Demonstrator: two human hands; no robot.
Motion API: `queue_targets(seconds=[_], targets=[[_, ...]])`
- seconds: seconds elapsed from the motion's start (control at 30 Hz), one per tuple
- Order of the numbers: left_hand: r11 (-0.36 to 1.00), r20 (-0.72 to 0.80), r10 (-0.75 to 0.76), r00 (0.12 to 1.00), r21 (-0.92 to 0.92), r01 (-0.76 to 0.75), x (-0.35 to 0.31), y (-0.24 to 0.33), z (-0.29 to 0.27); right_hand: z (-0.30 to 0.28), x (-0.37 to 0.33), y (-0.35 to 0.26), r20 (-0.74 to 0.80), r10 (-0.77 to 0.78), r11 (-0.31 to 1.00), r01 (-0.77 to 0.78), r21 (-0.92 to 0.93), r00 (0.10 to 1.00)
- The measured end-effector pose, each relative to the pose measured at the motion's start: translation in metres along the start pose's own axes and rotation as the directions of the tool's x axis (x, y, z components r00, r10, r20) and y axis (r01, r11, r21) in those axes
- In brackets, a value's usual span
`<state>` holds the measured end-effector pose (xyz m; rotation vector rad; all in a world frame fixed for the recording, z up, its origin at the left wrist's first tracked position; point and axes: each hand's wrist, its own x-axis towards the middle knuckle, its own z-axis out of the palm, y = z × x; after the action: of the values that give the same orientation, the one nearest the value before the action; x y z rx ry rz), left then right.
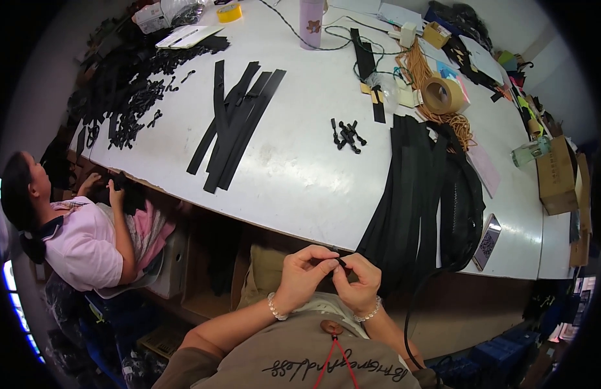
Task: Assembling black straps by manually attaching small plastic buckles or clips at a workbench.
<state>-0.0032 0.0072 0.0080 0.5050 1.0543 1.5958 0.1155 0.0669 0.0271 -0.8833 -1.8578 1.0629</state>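
Just off the table's near edge, my left hand and my right hand meet in front of my body. Thumbs and forefingers of both are pinched together on a small black piece; the fingers cover most of it, so its kind is hard to make out. Long flat black strips hang over the table edge just right of my right hand. Farther up the table lies a little cluster of small black pull-like pieces.
More black strips lie left of centre, beside a big pile of black pieces. A phone, tape roll, cords and lilac tumbler stand or lie around. At left, a seated person handles black material.
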Motion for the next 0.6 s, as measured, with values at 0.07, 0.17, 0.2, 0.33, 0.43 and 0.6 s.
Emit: queue_targets(seconds=[0.07, 0.17, 0.2, 0.33, 0.43, 0.6], targets=[[1.0, 0.0, 0.016, 1.0, 0.023, -0.016, 0.0, 0.001, 0.002, -0.001, 0.003, 0.003, -0.001, -0.121, 0.989, 0.12, -0.091, 0.993], [0.996, -0.004, 0.065, 0.998, 0.053, -0.065, 0.0, 0.002, 0.005, -0.002, 0.007, 0.006, 0.012, -0.305, 0.926, 0.299, -0.231, 0.952], [0.993, -0.011, 0.098, 0.995, 0.06, -0.097, 0.001, 0.003, 0.005, -0.002, 0.009, 0.004, 0.003, -0.266, 0.947, 0.262, -0.183, 0.964], [0.97, 0.029, 0.215, 0.976, 0.106, -0.217, -0.002, 0.0, 0.006, -0.001, -0.007, 0.005, 0.001, 0.076, 0.983, -0.075, 0.169, 0.997], [0.972, 0.051, 0.214, 0.976, 0.088, -0.218, -0.006, 0.005, 0.011, -0.006, -0.007, 0.0, 0.033, 0.149, 0.961, -0.153, 0.231, 0.988], [0.953, 0.02, 0.262, 0.965, 0.154, -0.261, -0.008, 0.003, 0.011, -0.004, -0.001, -0.008, -0.031, -0.181, 0.98, 0.178, -0.092, 0.983]])
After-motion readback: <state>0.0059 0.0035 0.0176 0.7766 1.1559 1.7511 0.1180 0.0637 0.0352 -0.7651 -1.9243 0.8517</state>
